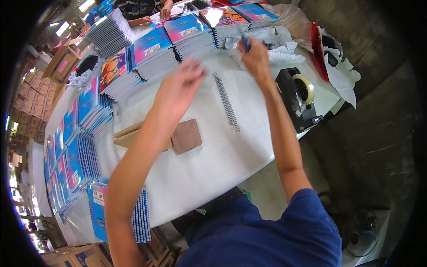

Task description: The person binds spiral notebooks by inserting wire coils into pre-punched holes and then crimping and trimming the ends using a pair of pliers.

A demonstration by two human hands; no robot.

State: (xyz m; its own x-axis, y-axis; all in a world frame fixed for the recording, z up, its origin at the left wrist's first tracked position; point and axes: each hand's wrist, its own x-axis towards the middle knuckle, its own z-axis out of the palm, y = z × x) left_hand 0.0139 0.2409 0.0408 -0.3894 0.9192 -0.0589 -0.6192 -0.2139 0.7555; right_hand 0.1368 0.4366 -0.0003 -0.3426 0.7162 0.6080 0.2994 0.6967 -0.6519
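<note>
My right hand is closed round a small dark blue object, its kind too small and blurred to make out. It is over the near edge of a box lined with crumpled white paper. My left hand hangs above the white table, blurred, with fingers apart and nothing visible in them. Between and below my hands a long dark wire binding spine lies on the tabletop. A flat brown block rests beside a wooden piece, which my left forearm partly covers.
Stacks of spiral notebooks with blue and pink covers curve along the table's far and left sides. A black tape dispenser stands at the right edge. Across the table are another person's hands. Cardboard boxes sit below at the left.
</note>
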